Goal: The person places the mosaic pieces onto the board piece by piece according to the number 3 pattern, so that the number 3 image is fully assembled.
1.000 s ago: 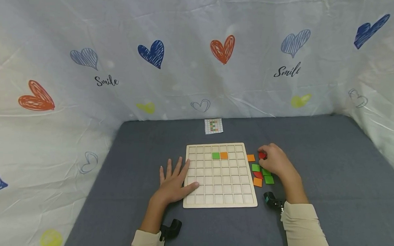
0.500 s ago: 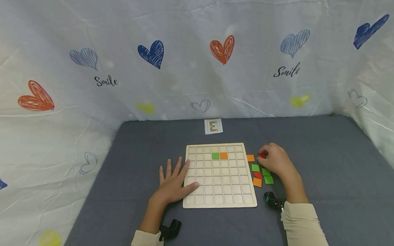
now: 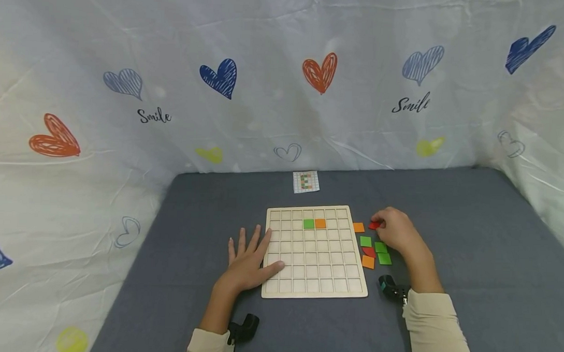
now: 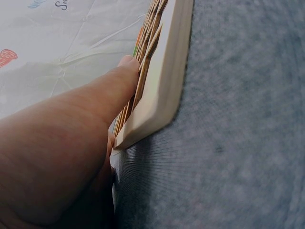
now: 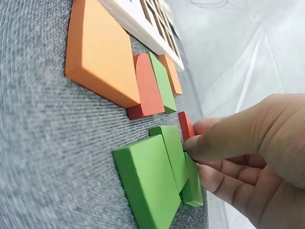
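Observation:
My left hand [image 3: 247, 264] rests with spread, straight fingers on the left edge of a wooden grid board [image 3: 301, 292]; the left wrist view has its thumb [image 4: 116, 83] over the rim. In the board's upper part lie a green square tile [image 3: 309, 223] and an orange square tile [image 3: 319, 223], side by side. Right of the board, my right hand [image 3: 394, 229] pinches a red tile [image 3: 374, 226] between thumb and fingers, low at the table. In the right wrist view the fingers partly hide this red tile [image 5: 186, 125], and a green tile [image 5: 192, 183] lies just beneath them.
Beside the board's right edge lie orange tiles [image 3: 368, 262], a red tile with a rounded side [image 3: 369, 252] and several green tiles [image 3: 384, 259]. A small card with a coloured grid pattern [image 3: 306, 181] lies behind the board. A white curtain with hearts [image 3: 265, 113] hangs behind the table.
The red tile in my right hand has turned and now lies flatter, with more of it showing; the fingers have shifted slightly. My left hand has stayed in place on the board.

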### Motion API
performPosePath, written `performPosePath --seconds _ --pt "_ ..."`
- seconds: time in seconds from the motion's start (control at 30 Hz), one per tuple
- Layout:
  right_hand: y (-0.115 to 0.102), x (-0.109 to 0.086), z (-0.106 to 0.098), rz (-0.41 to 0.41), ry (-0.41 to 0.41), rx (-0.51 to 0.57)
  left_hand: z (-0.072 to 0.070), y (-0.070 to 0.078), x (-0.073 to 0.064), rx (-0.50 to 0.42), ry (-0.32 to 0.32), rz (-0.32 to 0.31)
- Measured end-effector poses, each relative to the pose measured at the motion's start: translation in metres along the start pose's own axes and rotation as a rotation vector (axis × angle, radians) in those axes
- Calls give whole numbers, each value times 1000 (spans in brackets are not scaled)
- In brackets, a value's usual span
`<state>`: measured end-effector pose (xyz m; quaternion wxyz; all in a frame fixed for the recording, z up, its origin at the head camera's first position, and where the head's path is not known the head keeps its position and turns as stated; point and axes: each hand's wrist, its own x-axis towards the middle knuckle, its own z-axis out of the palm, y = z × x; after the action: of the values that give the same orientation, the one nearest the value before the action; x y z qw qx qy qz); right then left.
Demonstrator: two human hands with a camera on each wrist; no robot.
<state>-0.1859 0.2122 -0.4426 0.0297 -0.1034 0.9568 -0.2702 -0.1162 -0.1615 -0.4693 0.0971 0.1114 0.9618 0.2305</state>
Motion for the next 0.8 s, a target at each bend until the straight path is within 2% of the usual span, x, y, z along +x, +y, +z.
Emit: performPosePath --seconds 0.2,0.43,0.8 --pt "-1 1 3 -17 17 4 2 -3 -1 4 1 -3" --pt "-3 3 6 -26 11 11 2 -4 -2 -22 24 26" --pt "-10 3 5 -72 7 12 3 -3 0 -9 8 12"
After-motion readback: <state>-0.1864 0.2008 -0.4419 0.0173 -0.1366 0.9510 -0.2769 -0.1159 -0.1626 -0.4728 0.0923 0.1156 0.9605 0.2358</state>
